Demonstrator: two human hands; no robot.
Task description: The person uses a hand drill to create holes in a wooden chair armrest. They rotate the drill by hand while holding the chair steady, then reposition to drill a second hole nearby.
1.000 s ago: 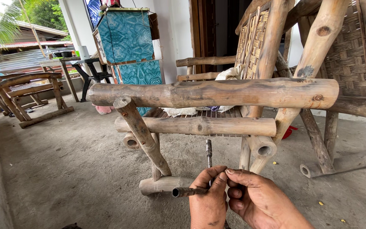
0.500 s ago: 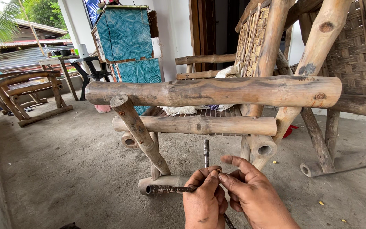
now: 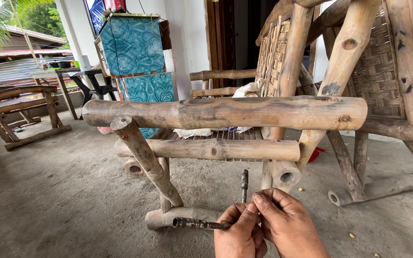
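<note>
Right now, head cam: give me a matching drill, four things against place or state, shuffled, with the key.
Things:
1. rusty T-shaped metal tool
2. thick log armrest
3. teal patterned cabinet
4. red object

Places or states:
A. standing upright by the white wall, behind the bamboo chair
B. on the concrete floor, partly hidden behind a chair leg
C. held between the left hand and right hand
D. lying horizontal across the chair's side, on a slanted post

Pairs: 1-C, 2-D, 3-A, 4-B
</note>
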